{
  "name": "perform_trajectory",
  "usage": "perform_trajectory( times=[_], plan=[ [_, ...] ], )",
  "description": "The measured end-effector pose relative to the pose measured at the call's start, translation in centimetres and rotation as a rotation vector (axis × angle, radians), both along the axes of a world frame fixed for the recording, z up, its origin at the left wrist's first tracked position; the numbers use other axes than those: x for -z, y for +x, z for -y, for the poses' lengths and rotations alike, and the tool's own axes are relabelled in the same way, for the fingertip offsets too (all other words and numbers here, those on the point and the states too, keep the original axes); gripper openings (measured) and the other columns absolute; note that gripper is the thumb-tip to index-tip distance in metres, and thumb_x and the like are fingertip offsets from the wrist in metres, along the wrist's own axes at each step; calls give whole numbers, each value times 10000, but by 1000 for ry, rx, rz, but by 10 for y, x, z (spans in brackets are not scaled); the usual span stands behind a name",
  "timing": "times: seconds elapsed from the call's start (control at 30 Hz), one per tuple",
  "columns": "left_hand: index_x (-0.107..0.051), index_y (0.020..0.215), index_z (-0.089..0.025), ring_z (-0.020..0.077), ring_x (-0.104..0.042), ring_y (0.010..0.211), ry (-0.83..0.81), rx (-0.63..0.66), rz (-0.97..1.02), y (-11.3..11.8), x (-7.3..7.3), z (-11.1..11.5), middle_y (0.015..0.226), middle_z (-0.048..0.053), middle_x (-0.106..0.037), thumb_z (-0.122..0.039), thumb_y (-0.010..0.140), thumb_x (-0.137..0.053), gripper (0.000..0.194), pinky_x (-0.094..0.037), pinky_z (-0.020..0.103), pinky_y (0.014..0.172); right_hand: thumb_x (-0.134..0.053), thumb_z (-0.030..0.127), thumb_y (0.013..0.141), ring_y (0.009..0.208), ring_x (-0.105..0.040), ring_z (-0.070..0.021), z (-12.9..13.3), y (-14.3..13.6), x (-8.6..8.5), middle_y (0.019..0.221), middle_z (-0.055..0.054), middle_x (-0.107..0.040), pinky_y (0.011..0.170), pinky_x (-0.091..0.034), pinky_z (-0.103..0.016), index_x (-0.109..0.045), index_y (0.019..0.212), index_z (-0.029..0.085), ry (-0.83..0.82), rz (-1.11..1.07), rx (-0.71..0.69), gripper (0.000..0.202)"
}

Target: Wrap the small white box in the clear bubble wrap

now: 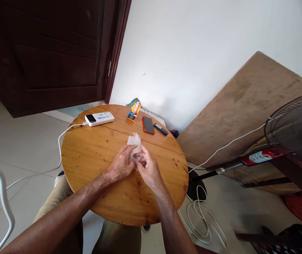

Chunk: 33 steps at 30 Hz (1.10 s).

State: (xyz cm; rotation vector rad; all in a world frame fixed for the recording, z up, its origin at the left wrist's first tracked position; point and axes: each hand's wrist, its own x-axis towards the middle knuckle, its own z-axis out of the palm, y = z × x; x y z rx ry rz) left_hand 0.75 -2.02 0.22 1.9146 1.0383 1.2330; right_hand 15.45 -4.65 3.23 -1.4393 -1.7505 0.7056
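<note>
Near the middle of the round wooden table (92,155), the left hand (120,165) and right hand (148,170) pinch the near edge of a thin, translucent plastic bag (134,142), seemingly light, limp and slippery, best gripped at its edges.

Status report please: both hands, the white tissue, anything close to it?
Left hand and right hand both pinching white tissue on round table. Red phone just beyond, apart.

Glossy knotty wooden table (92,158)
</note>
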Motion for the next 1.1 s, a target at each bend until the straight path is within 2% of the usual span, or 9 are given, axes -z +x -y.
perform_trajectory(
  times=[0.1,0.17,0.3,0.47,0.53,0.6,0.7,0.8,1.1],
  plan=[
    [-580,1205,-180,196,-594,981,-81,-63,52,-1,-3,1,1162,76,-617,-49,669,-563,552,-515,322,839,-522,79,755,722,-609,-146,1,-3,3,1072,-59,-682,742,-516,-310,-408,1414,229,88,142,-13,685],
    [-628,1072,-182,166,-584,855,-114,-121,60,-1,-6,2,1057,51,-633,-80,711,-574,379,-505,293,753,-520,73,764,771,-630,-171,3,-5,4,1094,-72,-678,762,-527,-333,-390,1433,234,121,198,-19,701],
    [-636,843,-189,155,-554,799,-72,-147,12,1,-10,3,911,20,-625,-137,773,-610,91,-480,286,745,-515,77,774,861,-638,-196,8,-6,2,1155,-97,-660,802,-534,-358,-360,1461,242,136,200,-42,723],
    [-620,868,-192,182,-572,879,-2,-146,-74,5,-5,2,894,27,-630,-76,745,-619,170,-482,314,819,-540,123,770,759,-620,-127,4,9,-7,1208,-88,-640,703,-536,-279,-379,1436,241,-12,-88,-83,696],
    [-618,853,-189,194,-578,899,21,-147,-104,6,-2,1,908,40,-630,-79,746,-619,154,-487,329,835,-557,166,780,723,-624,-110,-4,21,-9,1190,-82,-647,648,-528,-251,-443,1373,234,-51,-224,-15,608],
    [-619,825,-187,204,-585,922,34,-148,-110,6,1,0,922,52,-625,-88,753,-618,123,-493,343,855,-585,225,786,659,-626,-104,-16,33,-10,1073,-67,-680,562,-504,-224,-547,1224,208,-104,-307,99,440],
    [-627,817,-186,208,-595,945,43,-149,-82,7,3,1,951,62,-613,-88,754,-613,117,-502,349,873,-639,311,772,547,-609,-109,-32,46,-7,852,-43,-688,406,-424,-191,-625,937,178,-292,-313,142,212],
    [-631,827,-188,205,-601,939,46,-144,-60,8,3,2,965,65,-602,-85,753,-605,130,-515,339,850,-655,366,778,482,-595,-112,-45,46,-4,742,-35,-673,328,-374,-184,-636,835,170,-472,-283,84,205],
    [-612,809,-201,189,-600,905,54,-145,-56,7,1,4,962,52,-598,-85,744,-607,132,-526,322,824,-700,392,720,399,-508,-90,-74,32,0,527,28,-583,321,-365,-181,-600,710,181,-580,-360,16,234]
  ],
)
